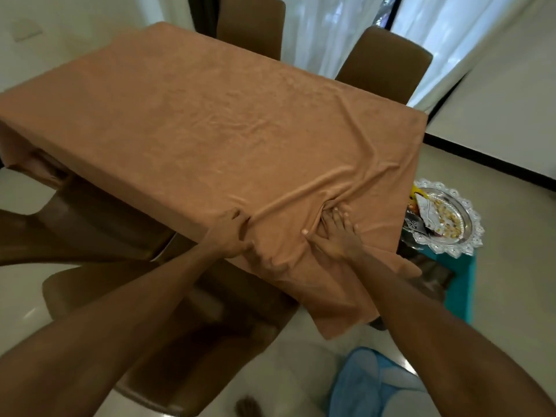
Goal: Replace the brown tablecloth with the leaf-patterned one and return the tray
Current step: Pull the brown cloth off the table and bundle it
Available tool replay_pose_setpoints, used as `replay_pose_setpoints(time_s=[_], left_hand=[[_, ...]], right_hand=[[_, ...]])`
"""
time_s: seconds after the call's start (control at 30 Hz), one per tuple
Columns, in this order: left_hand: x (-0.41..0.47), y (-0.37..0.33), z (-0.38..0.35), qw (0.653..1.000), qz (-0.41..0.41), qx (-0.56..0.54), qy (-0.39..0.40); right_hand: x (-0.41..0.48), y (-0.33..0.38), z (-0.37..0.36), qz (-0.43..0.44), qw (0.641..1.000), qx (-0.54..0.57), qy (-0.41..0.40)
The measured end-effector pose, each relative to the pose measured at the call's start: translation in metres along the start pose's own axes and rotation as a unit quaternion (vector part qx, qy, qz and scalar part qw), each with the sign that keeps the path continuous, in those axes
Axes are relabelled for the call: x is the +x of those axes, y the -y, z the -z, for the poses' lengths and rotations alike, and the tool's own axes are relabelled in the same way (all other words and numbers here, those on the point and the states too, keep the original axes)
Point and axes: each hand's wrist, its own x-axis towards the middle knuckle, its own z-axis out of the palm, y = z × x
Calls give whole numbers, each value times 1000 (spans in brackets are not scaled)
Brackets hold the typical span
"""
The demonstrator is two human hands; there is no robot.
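Fingers of the left hand clench the brown tablecloth at its near edge. Those of the right hand lie spread, tips pressed into a bunched fold, grasping nothing. Recommended: close the right on that fold, then draw evenly. The tray sits beyond the right fingers, off the table.

A brown tablecloth covers the whole worktop, hanging over its edges, bunched into folds near the close right corner. Beside that corner, a teal stand carries a silver tray of packets.
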Motion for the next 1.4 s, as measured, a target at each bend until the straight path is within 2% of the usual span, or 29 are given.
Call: replay_pose_setpoints(time_s=[0.17,0.37,0.47,0.53,0.57,0.63,0.7,0.73,0.77,0.8,0.87,0.9,1.0,1.1,1.17,1.27,1.3,1.4], left_hand=[[15,4,4,999,-23,14,21],[39,14,16,999,-32,0,7],[56,15,24,993,-27,-117,-14],[62,15,27,981,-13,-190,-49],[65,15,27,976,0,-209,-57],[71,14,29,974,34,-219,-43],[76,14,35,975,75,-210,-7],[79,15,38,974,89,-209,10],[81,15,40,972,95,-213,24],[82,17,41,969,96,-222,39],[82,20,45,962,93,-248,62],[82,23,47,958,87,-263,71],[79,36,55,945,52,-305,110],[72,50,59,916,37,-375,140],[68,62,65,918,3,-370,144],[68,96,81,970,-83,-217,69],[69,112,91,981,-81,-172,28],[87,185,133,986,-89,-115,-82]], right_hand=[[20,28,1,9,1000,3,1],[73,117,4,46,998,52,5],[100,171,3,67,988,131,39],[105,198,11,71,956,272,88],[103,205,14,74,930,349,83],[94,199,14,114,907,402,-44],[80,172,6,111,915,295,-251],[69,156,-2,65,910,218,-346],[59,139,-9,-2,900,158,-406],[47,127,-19,-74,896,133,-418],[31,112,-36,-167,915,141,-339],[26,111,-44,-177,926,146,-299],[30,131,-44,-152,940,183,-246],[61,177,-25,-123,943,254,-177],[85,209,-17,-106,954,249,-126],[110,243,-15,-118,960,235,-97],[115,249,-16,-133,958,231,-103],[127,271,-24,-172,955,198,-137]])
